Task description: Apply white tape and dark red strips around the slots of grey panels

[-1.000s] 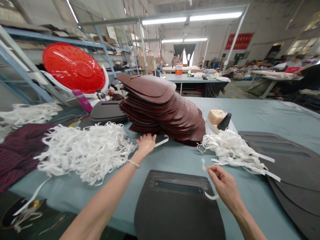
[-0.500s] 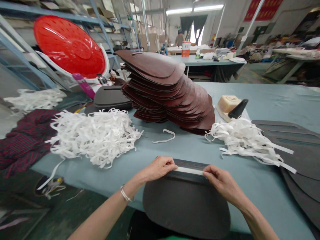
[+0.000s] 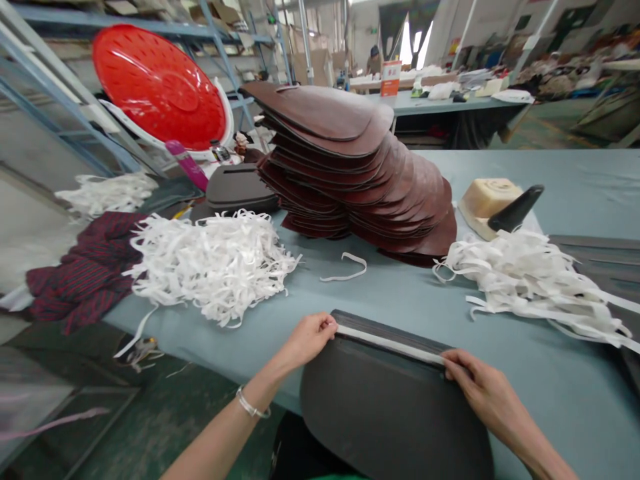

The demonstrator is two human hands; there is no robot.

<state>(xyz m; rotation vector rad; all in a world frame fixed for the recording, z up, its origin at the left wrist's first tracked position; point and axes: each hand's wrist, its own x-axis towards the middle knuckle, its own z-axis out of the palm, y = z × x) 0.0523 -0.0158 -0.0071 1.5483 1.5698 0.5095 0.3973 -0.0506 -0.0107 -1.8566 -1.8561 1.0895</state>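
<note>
I have the left hand (image 3: 311, 338) closed in a pinch on the near-left end of a white strip (image 3: 390, 344), thumb and fingertips together on it. The right hand (image 3: 487, 395) is closed the same way on the other end, so the strip lies taut between the two grips. It runs along the far edge of a dark grey shaped panel (image 3: 390, 420), which lies on the blue-grey table (image 3: 400, 297) and overhangs its near edge below both hands. A thin bracelet (image 3: 250, 407) sits on the left wrist. Just beyond the left grip lies a single loose strip (image 3: 345, 270), and farther out to that side is a heap of white strips (image 3: 215, 263). Beyond the right grip is a second heap of strips (image 3: 530, 280), and behind it a beige block (image 3: 483, 197) with a black handle (image 3: 515, 208) resting on it. Straight ahead of the held strip rises a leaning stack of brown leather pieces (image 3: 350, 153). An orange sign (image 3: 391, 70) on the far table carries print I cannot read.
</note>
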